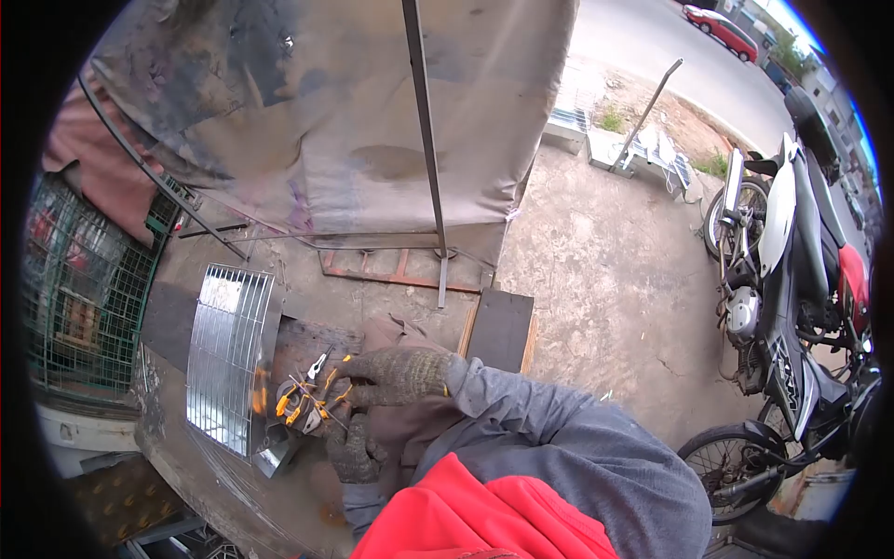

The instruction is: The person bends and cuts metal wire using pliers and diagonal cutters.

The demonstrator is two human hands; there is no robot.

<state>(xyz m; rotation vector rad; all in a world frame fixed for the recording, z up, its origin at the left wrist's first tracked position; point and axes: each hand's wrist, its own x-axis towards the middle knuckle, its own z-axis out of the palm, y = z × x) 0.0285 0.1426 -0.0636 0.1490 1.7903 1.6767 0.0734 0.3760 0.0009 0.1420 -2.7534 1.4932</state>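
My right hand [402,374], in a grey knitted glove, reaches in from the right over a cluster of tools with yellow-orange handles [296,406]. Its fingers are drawn together beside the yellow parts; what they grip is too small to make out. Just below, my left hand [356,451], gloved the same way, is curled closed at the near side of the cluster. Anything inside it is hidden. A pair of pliers [319,363] with pale metal jaws sticks up from the cluster. The holder under these tools is mostly covered.
Left of the tools lies a shiny metal grille panel [222,359]. A green wire cage [88,289] stands farther left. A dark board [501,331] and a rusty frame [400,272] lie ahead, before a hanging tarp [410,140] with a metal pole. A motorcycle [787,307] stands right.
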